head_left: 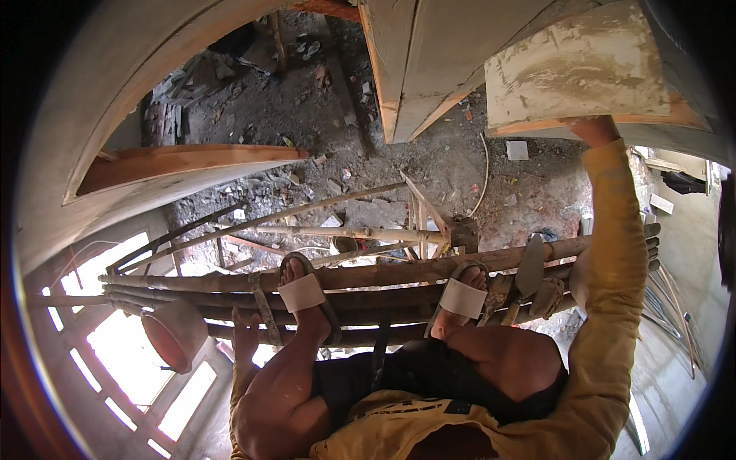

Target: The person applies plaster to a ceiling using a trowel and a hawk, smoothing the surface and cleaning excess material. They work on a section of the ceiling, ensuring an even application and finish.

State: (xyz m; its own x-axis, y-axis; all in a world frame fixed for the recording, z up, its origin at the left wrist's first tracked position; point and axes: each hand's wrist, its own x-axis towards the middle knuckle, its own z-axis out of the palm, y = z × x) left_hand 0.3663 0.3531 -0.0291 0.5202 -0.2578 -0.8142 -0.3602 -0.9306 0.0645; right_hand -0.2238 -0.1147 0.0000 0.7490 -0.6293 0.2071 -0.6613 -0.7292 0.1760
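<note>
Far below me lies a rubble-strewn dirt floor scattered with broken brick and scraps, seen from up on a scaffold of bamboo poles lashed side by side. I count two feet on those poles, each in a sandal with a broad pale strap: the left sandal and the right sandal. A single reddish-brown bowl-shaped pan sits at the left end of the poles. My right hand is raised at the end of a yellow sleeve, its grip on the lower edge of one plastering float, a flat rectangular board smeared with pale grey-cream plaster in streaks, its bottom edge orange-brown. The float is pressed up against the wall surface at upper right. My left hand rests on the poles beside the pan, fingers spread, grasping nothing.
</note>
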